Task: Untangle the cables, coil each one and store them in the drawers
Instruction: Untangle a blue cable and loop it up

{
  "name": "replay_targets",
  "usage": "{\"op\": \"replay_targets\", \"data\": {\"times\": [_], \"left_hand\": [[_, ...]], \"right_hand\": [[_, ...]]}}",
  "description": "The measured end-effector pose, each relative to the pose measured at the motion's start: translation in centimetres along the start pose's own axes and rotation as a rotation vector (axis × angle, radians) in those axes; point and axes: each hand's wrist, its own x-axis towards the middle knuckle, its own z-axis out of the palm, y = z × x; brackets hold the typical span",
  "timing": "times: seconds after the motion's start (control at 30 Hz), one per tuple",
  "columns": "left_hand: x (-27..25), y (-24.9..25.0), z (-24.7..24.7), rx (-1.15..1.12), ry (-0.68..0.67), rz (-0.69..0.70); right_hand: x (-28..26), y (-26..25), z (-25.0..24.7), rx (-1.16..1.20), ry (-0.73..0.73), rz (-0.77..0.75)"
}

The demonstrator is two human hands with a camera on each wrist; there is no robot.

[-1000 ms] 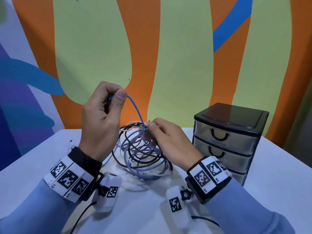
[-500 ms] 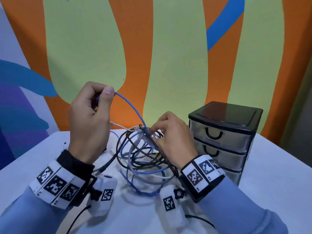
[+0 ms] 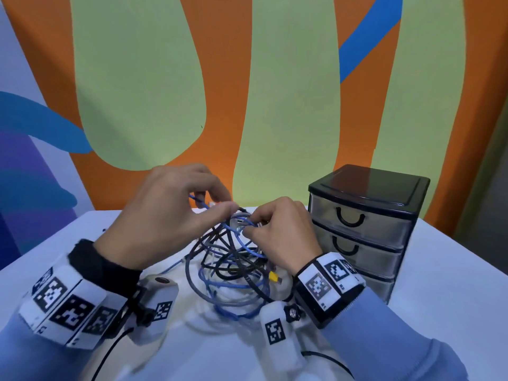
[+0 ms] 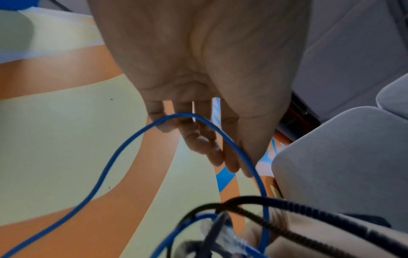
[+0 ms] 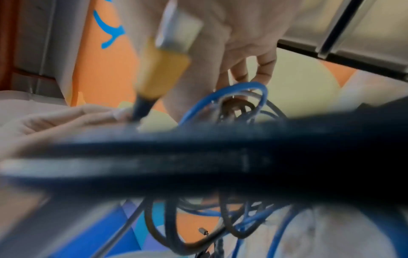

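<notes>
A tangle of blue, black and grey cables [image 3: 231, 268] lies on the white table [image 3: 445, 303] between my hands. My left hand [image 3: 220, 203] hovers just above its top left and holds a blue cable [image 3: 198, 201] between thumb and fingers; in the left wrist view that blue cable [image 4: 114, 157] arches over the fingers [image 4: 198, 139]. My right hand [image 3: 251, 225] pinches the loops at the top of the tangle; its fingers [image 5: 262, 69] curl at a blue loop [image 5: 243, 85]. A yellow plug [image 3: 273, 276] sticks out under my right wrist.
A small black-framed unit with three clear drawers [image 3: 362, 232], all shut, stands on the table just right of my right hand. A painted orange and green wall [image 3: 275, 92] rises behind the table. A thick black braided cable [image 4: 309, 207] runs across the left wrist view.
My left hand has dropped from its raised pull and moved right, close to the tangle's top, so the blue cable is slack. My right hand stays on the tangle.
</notes>
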Motion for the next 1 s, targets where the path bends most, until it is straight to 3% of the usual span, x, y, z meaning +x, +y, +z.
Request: {"op": "replay_targets", "data": {"times": [0.23, 0.4, 0.6, 0.83, 1.0], "left_hand": [[-0.4, -0.4, 0.2, 0.090, -0.236, -0.096], [-0.4, -0.5, 0.0, 0.276, -0.326, -0.124], [-0.5, -1.2, 0.3, 0.506, -0.291, -0.145], [-0.6, -1.6, 1.2, 0.483, -0.324, -0.176], [-0.5, -2.5, 1.2, 0.398, -0.160, -0.169]], "right_hand": [[0.0, 0.0, -0.1, 0.043, -0.017, 0.057], [0.2, 0.4, 0.3, 0.221, -0.024, 0.057], [0.4, 0.5, 0.4, 0.467, -0.137, 0.083], [0.4, 0.7, 0.6, 0.661, -0.282, 0.106], [0.5, 0.7, 0.9, 0.682, -0.321, 0.105]]}}
